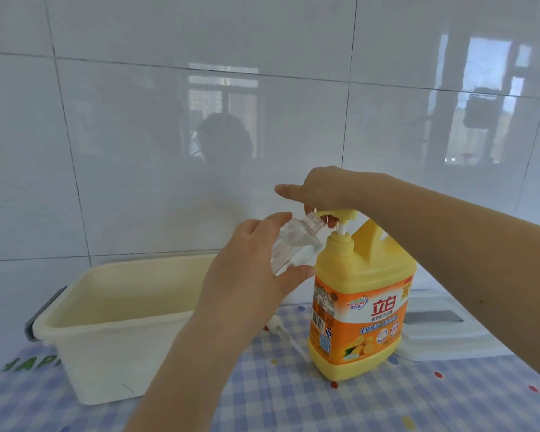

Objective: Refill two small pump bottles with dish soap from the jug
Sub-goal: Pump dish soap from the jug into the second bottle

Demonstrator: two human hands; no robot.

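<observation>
Left hand fingers grip the clear bottle; right hand hides the jug pump, finger curl unclear.
</observation>
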